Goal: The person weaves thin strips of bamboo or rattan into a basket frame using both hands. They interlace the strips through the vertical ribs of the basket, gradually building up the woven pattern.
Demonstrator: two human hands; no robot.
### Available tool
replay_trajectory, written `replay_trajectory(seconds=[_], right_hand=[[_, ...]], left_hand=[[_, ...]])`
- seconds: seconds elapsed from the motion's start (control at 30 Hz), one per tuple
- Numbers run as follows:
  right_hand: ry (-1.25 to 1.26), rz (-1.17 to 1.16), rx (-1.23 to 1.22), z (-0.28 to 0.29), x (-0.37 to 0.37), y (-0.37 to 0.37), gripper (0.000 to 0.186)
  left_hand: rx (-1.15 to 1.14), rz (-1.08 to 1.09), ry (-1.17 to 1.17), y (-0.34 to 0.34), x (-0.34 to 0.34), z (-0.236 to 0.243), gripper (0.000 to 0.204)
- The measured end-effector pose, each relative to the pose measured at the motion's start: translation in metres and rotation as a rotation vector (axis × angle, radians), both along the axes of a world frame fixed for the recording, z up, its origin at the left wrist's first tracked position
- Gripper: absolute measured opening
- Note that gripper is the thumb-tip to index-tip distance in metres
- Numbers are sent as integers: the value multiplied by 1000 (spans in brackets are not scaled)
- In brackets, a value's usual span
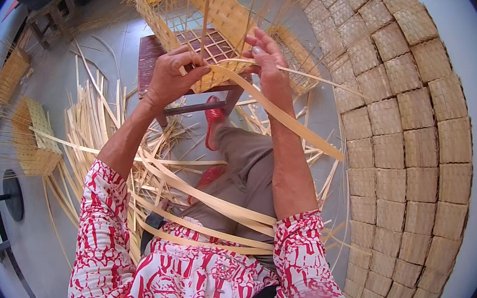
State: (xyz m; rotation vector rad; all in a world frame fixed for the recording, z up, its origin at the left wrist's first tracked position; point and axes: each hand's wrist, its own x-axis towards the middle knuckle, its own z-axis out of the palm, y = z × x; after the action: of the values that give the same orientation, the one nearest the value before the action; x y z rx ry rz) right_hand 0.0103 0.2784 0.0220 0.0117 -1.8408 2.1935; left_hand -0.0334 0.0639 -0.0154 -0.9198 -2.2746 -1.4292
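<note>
Red-patterned sleeves frame the lap. Left hand [171, 76] pinches an upright stake of the half-woven basket [192, 8] on the stool [150, 56]; right hand [269, 64] grips the wide bamboo strip [288, 122]. Keeping that strip taut and flat should tighten the weave.

Matt woven bamboo basket [207, 10], smooth pale strip [288, 122], dark wooden stool [150, 56]

- I see the half-made basket [198, 12] at 12 o'clock, sitting on a stool [160, 63].
- My left hand [170, 73] and right hand [269, 61] are at its near rim.
- Loose strips [93, 132] lie at 9 o'clock.
- Stacked finished baskets [404, 144] stand at 3 o'clock.
</note>
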Motion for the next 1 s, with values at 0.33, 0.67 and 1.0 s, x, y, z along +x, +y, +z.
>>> replay_trajectory(seconds=[0.33, 0.67, 1.0], right_hand=[[144, -390, -49, -4, -10, 21, 19], [102, -378, 239, 6, -19, 36, 28], [39, -350, -910, -23, -4, 65, 19]], left_hand=[[39, -6, 0, 3, 7, 5, 9], [6, -75, -57, 1, 5, 9, 14], [238, -79, -38, 11, 8, -7, 9]])
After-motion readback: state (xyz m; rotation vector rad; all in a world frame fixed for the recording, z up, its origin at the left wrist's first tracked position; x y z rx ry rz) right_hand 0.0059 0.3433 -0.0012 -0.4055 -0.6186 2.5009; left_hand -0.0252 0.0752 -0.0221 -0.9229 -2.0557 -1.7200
